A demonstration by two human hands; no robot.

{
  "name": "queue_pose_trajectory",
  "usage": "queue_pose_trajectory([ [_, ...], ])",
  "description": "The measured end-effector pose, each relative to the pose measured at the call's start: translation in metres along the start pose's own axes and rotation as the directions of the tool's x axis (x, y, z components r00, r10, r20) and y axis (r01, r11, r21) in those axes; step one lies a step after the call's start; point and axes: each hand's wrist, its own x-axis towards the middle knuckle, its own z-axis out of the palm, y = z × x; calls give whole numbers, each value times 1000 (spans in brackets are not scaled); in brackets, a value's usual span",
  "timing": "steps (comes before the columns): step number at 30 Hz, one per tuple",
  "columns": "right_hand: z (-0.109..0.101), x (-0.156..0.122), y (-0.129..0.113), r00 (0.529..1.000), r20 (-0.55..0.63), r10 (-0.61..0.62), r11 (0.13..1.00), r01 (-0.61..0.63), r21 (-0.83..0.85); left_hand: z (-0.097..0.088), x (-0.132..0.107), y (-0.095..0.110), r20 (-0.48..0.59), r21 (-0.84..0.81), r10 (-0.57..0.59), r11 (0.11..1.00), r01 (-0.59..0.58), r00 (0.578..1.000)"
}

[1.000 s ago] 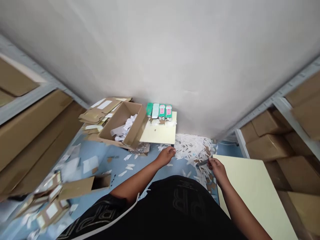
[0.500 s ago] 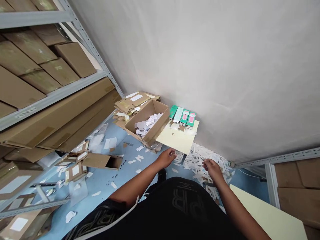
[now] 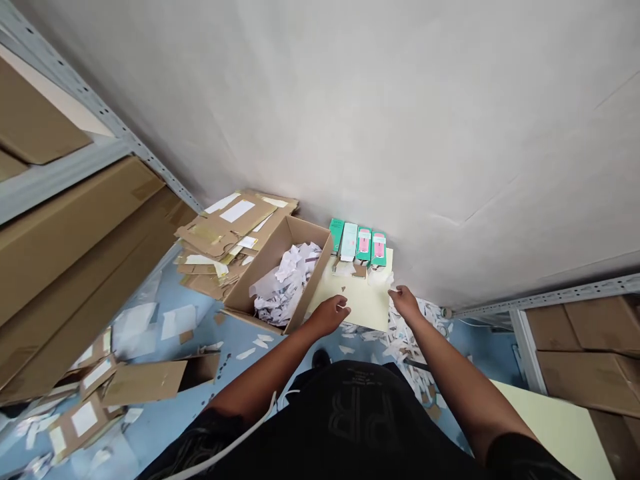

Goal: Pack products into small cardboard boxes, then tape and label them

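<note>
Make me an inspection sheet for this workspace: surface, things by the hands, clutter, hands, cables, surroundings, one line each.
Surface: flat pale-yellow board near the grey wall.
Things by the hands: four oblong cardboard boxes, green, pale and pink-marked, in a row at the board's wall side.
Clutter: white paper scraps on the blue floor; crumpled white paper inside an open brown cardboard carton; flattened brown cardboard stacked beside it.
Hands: left hand at the board's near left; right hand by its right edge; whether either holds anything is unclear.
Cables: thin white cord along the left sleeve.
Surroundings: grey metal shelving with brown cartons, both sides.
</note>
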Motion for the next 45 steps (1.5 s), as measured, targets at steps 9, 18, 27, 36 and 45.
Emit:
queue_pose_trajectory([
  [9, 69, 127, -46, 993, 103, -59, 836, 106, -539, 14, 9, 0, 9, -60, -114, 992, 114, 993],
  [18, 72, 132, -7, 980, -42, -196, 797, 134, -589, 38, 24, 5, -8, -21, -219, 976, 219, 976],
  [27, 46, 134, -20, 996, 13, -90, 941, 89, -326, 60, 58, 25, -2, -23, -220, 975, 220, 976],
  [36, 0, 46, -34, 832, 423, 358, 826, -493, 271, 63, 63, 43, 6, 259, 184, 949, -180, 983],
  [45, 14, 7, -34, 689, 699, 191, 921, -372, 116, 46, 87, 31, -215, 140, 38, 990, -8, 976],
])
